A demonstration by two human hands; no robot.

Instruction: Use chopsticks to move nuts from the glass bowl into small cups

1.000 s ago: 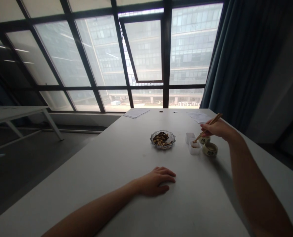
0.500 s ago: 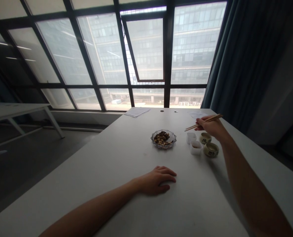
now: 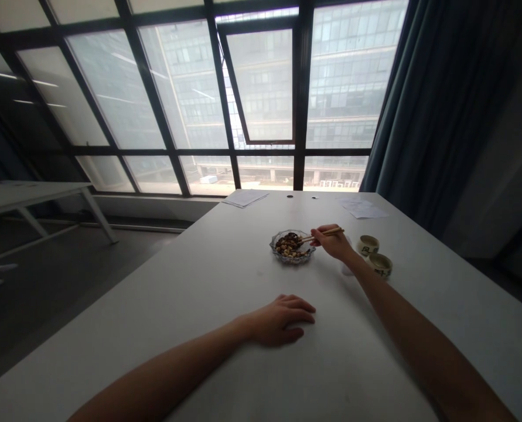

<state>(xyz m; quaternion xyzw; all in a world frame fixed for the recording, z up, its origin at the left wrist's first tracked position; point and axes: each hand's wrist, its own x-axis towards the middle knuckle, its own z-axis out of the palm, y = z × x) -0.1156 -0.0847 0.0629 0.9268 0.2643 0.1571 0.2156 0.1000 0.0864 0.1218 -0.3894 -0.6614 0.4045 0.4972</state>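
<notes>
Wooden chopsticks [image 3: 326, 233] pinched in a closed right hand [image 3: 332, 243], tips angled to reach over a glass dish [image 3: 307, 255] of nuts [image 3: 287, 249] on the white tabletop [image 3: 225, 305]; left hand [image 3: 282, 320] open, resting palm-down at 6 o'clock from the dish; ceramic cups [image 3: 374, 255] at 3 o'clock.

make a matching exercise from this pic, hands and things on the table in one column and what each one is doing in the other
Column one
1. left hand
2. right hand
3. wooden chopsticks
4. glass dish

Column two
A. tips held over the dish
B. resting on the white table
C. gripping the chopsticks
D. holding pale nuts and dark pieces

Right pairs: 1-B, 2-C, 3-A, 4-D
</notes>
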